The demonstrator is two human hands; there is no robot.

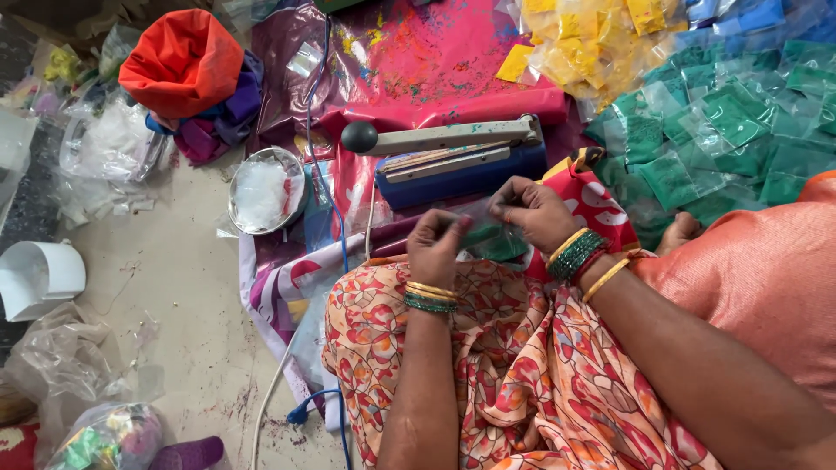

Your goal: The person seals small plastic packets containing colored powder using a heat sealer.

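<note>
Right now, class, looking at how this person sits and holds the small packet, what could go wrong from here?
1. The left hand and right hand pinch a small clear packet of green powder; if its mouth is open, a slip could spill powder onto the floral cloth.
2. The heat sealer lies just ahead with its arm raised; fingers might get caught.
3. Its cable trails across the floor, a possible snag.
</note>
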